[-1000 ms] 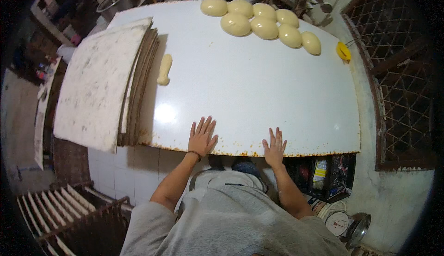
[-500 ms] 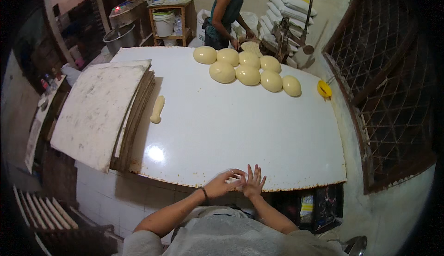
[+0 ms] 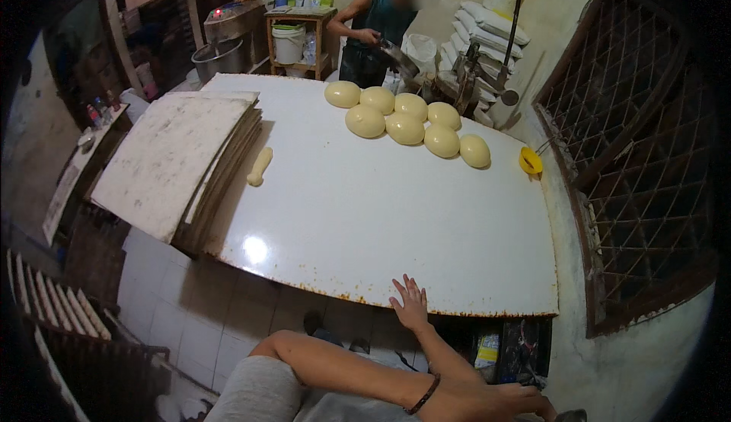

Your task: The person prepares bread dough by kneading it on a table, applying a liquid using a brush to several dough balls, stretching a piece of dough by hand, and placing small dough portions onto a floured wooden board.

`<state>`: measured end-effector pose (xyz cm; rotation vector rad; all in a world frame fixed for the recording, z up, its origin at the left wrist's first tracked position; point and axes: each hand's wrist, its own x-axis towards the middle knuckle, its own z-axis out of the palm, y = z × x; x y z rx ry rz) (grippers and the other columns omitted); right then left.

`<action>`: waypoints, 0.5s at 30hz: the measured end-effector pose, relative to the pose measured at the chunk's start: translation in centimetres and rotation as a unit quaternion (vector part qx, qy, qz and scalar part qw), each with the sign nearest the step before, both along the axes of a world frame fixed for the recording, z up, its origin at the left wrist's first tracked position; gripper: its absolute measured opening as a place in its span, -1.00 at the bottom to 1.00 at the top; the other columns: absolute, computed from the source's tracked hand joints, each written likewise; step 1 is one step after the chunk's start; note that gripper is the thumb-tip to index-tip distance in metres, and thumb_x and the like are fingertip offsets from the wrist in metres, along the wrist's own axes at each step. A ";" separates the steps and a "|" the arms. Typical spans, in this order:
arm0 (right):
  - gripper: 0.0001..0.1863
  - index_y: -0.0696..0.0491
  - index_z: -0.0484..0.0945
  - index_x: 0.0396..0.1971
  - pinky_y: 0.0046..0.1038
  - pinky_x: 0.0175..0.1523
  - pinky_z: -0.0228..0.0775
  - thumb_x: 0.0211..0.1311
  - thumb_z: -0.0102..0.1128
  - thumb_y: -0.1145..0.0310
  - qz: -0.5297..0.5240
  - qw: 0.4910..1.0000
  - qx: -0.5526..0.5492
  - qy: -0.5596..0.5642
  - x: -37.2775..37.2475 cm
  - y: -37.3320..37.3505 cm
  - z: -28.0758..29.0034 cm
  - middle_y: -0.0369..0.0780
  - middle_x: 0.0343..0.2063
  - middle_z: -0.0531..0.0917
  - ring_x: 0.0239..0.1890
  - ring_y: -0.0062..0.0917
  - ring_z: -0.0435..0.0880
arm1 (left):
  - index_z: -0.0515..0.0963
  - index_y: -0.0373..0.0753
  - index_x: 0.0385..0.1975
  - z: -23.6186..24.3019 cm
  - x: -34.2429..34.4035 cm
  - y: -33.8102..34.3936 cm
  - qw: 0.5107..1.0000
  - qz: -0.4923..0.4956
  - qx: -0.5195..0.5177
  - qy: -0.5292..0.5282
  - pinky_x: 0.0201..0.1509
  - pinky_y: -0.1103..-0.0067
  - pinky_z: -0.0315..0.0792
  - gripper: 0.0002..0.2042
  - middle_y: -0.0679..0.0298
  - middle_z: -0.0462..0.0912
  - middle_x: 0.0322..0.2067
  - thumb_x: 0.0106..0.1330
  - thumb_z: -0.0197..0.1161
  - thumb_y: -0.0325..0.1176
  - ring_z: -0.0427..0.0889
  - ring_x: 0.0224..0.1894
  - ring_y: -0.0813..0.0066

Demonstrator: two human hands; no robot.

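My right hand lies palm down on the near edge of the white tabletop, fingers spread, holding nothing. Crossing over my right forearm, my left arm reaches far to the lower right. My left hand, below a dark bracelet, has its fingers bent and together beside a dark metal item at the picture's rim; what they hold, if anything, is hidden. Several smooth, shiny pale-yellow dough balls sit in two rows at the table's far side. A small dough strip lies alone at the left.
A stack of whitish boards covers the table's left end. A yellow bowl sits near the right wall, below a barred window. Beyond the table, a person handles a metal pan. Stacked sacks stand behind.
My hands have come apart: the left has swung down to the lower right, while the right now rests on the table edge. The person opposite has straightened and lifted a pan. My view has shifted.
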<state>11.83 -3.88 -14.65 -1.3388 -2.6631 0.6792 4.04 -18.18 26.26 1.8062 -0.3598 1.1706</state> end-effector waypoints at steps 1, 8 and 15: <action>-0.30 -0.35 0.19 0.64 0.10 0.71 -0.42 0.61 0.01 -0.15 0.002 1.000 0.005 0.003 0.2 -0.2 0.2 -0.23 0.71 0.00 0.73 -0.23 -0.10 | 0.71 -0.34 0.06 0.7 0.5 -0.2 0.999 0.013 0.028 -0.012 0.36 0.10 0.33 -0.66 -0.11 0.50 0.21 0.63 0.14 -0.20 0.43 0.28 -0.10; -0.33 -0.32 0.26 0.62 0.10 0.71 -0.45 0.62 0.03 -0.12 0.006 1.000 -0.020 0.007 2.0 -2.1 0.6 -0.20 0.70 0.02 0.73 -0.17 -0.12 | 0.69 -0.32 0.08 0.1 1.8 -1.5 0.999 0.015 0.035 0.021 0.36 0.05 0.29 -0.63 -0.13 0.52 0.18 0.60 0.10 -0.17 0.44 0.26 -0.11; -0.37 -0.26 0.32 0.58 0.09 0.71 -0.44 0.63 0.08 -0.07 -0.006 0.999 -0.023 0.023 0.8 -2.5 0.5 -0.21 0.69 0.03 0.73 -0.19 -0.10 | 0.63 -0.31 0.14 -0.7 0.5 -1.0 0.989 0.034 0.094 0.105 0.33 0.11 0.34 -0.47 -0.01 0.57 0.18 0.47 0.26 0.07 0.49 0.25 -0.04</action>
